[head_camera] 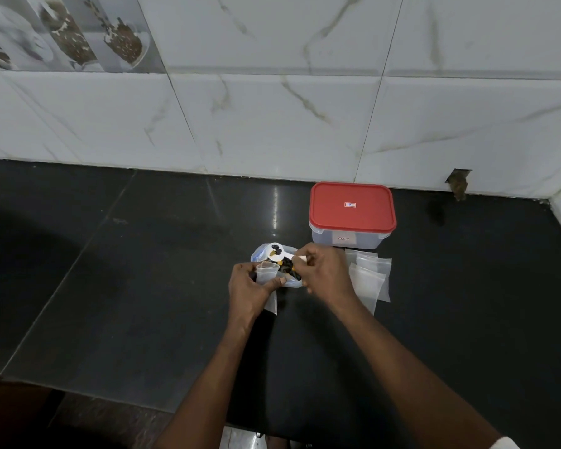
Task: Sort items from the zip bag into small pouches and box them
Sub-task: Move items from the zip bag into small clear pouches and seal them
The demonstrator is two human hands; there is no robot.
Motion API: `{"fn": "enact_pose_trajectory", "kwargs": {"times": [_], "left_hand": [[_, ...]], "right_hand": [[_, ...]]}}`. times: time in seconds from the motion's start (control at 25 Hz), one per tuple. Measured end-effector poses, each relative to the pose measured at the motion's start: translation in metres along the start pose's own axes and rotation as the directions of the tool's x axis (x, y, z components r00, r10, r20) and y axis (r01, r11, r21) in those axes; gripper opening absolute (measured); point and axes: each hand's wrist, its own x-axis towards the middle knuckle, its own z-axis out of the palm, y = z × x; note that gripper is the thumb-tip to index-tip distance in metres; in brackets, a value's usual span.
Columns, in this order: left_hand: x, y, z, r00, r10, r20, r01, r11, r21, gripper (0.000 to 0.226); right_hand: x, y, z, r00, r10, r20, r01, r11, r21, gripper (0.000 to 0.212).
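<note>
One wide-angle view, worn on the person's head, faces forward and steeply down onto a dark counter point(127, 286). Both forearms enter from the bottom edge, and the left hand point(247, 289) and right hand point(325, 270) meet just below frame centre, at arm's reach from the lens: near enough to show the small pouch point(266, 273) gripped by the left and the white scoop point(284, 255) pinched by the right. Beyond the hands a tiled wall point(272, 108) fills the upper frame
</note>
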Motion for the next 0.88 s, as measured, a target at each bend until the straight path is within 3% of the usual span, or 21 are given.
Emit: {"fn": "enact_pose_trajectory", "kwargs": {"times": [0.12,0.24,0.4,0.64,0.76,0.88], "left_hand": [[0.002,-0.002,0.0,1.0,-0.014,-0.003,0.014,1.0,-0.023,0.049],[0.002,-0.003,0.0,1.0,-0.006,0.004,0.006,0.998,-0.06,0.047],[0.002,-0.011,-0.001,0.999,0.02,0.033,-0.018,0.997,-0.08,0.048],[-0.013,-0.016,-0.005,0.989,0.061,0.133,-0.049,0.995,-0.089,0.045],[-0.016,-0.019,-0.002,0.987,0.027,0.16,-0.018,0.998,-0.057,0.064],[-0.026,-0.024,0.008,0.996,-0.029,0.09,0.035,0.998,-0.061,0.091]], "right_hand": [[-0.008,0.014,0.011,0.92,-0.379,0.096,0.39,0.867,-0.309,0.013],[-0.012,0.033,0.021,0.823,-0.518,0.234,0.562,0.677,-0.475,0.023],[-0.014,0.041,0.02,0.806,-0.551,0.215,0.582,0.674,-0.455,0.012],[-0.02,0.045,0.026,0.823,-0.556,0.115,0.558,0.753,-0.35,0.021],[-0.027,0.054,0.027,0.81,-0.554,0.193,0.583,0.725,-0.366,0.023],[-0.032,0.058,0.023,0.814,-0.546,0.197,0.579,0.735,-0.354,0.024]]}}
